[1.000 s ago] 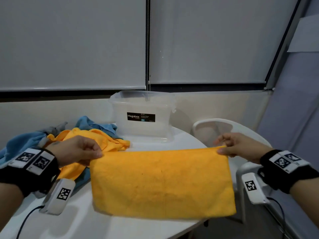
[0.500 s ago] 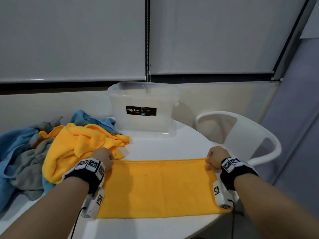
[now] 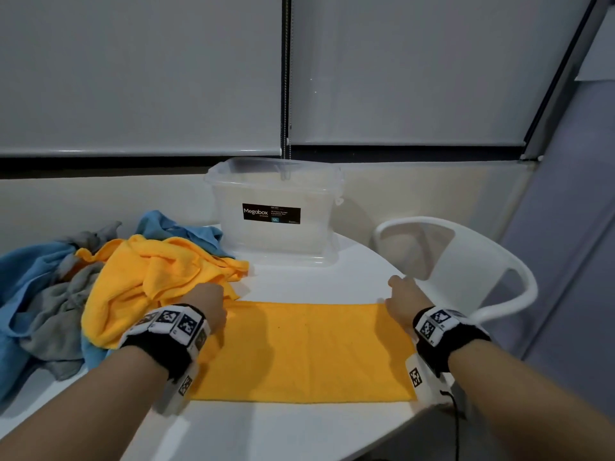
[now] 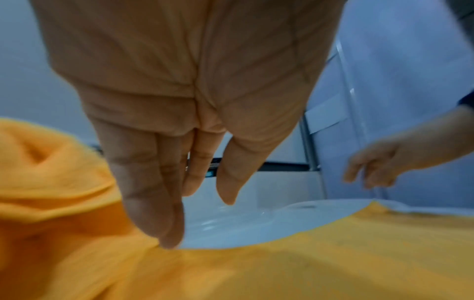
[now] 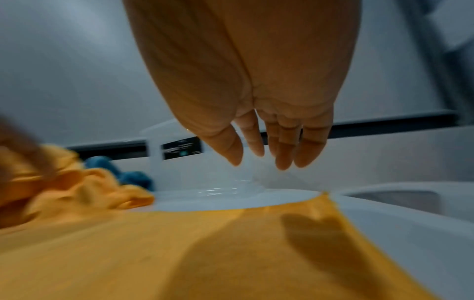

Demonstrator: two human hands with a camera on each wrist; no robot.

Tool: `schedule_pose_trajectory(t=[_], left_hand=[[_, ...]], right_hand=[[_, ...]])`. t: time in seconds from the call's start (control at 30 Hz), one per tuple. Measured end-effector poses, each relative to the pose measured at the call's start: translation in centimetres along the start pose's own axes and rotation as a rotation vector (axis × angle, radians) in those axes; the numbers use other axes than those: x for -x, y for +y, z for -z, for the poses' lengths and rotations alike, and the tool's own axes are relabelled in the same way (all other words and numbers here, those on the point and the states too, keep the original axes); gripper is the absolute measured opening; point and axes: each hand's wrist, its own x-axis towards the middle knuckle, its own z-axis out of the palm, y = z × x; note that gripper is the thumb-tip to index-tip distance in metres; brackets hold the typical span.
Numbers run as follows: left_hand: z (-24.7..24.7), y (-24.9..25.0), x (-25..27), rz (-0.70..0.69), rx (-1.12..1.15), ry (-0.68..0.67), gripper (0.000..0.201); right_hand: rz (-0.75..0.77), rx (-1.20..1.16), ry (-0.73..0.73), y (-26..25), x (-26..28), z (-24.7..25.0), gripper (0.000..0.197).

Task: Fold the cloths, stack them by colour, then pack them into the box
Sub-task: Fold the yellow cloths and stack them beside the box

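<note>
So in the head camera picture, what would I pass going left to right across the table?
Blue cloth → grey cloth → crumpled yellow cloth → left hand → flat yellow cloth → right hand → white chair.

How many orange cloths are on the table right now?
2: one orange cloth lies flat in front, and a crumpled orange cloth sits in the pile at left. More may be hidden underneath.

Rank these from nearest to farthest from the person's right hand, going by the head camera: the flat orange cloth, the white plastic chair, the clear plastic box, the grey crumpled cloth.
1. Flat orange cloth: its far right corner lies just under the right hand.
2. White plastic chair: just to the right.
3. Clear plastic box: behind, to the left.
4. Grey crumpled cloth: far left.
</note>
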Motion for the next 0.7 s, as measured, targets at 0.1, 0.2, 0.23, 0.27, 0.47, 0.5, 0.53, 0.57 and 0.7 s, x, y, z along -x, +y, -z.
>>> schedule_pose_trajectory(t=[0.1,0.2,0.23,0.27,0.47,0.5,0.53,0.57,0.7], left_hand=[[0.9,2.6,1.7,-0.091,-0.020,0.073,0.036],[0.5,6.7,2.9,-0.297,0.002,-0.121,0.076],[0.1,7.9,2.9,-0.329,-0.002,-0.209,0.092],[-0.4,9.0,2.9,-0.340,-0.026,-0.282,0.104],[-3.5,8.4,1.1,-0.289,-0.069,-0.456,0.128],[-3.5,7.6,1.0,-0.269,-0.065,-0.465,0.130],[-3.4,6.6,0.8,-0.243,-0.068,-0.476,0.132],[-3.4,5.7,0.7,-0.213,-0.075,-0.485,0.134],[-4.1,3.3,0.1,-0.122,-0.094,-0.467,0.145]], right_hand=[[0.195,0.089,0.005,-3.3,2.4,-0.9,0.039],[0.320,0.167,-0.252,-7.6,4.9,-3.4,0.069],[0.315,0.217,-0.321,-8.8,5.6,-4.2,0.079],[0.298,0.277,-0.366,-9.8,6.0,-5.1,0.086],[0.207,0.350,-0.465,-8.5,4.4,-6.4,0.115],[0.163,0.345,-0.479,-7.4,3.9,-5.9,0.119],[0.110,0.340,-0.486,-6.2,3.4,-5.3,0.121],[0.065,0.336,-0.488,-4.9,3.0,-4.6,0.123],[0.007,0.334,-0.475,-1.6,1.5,-3.3,0.127]])
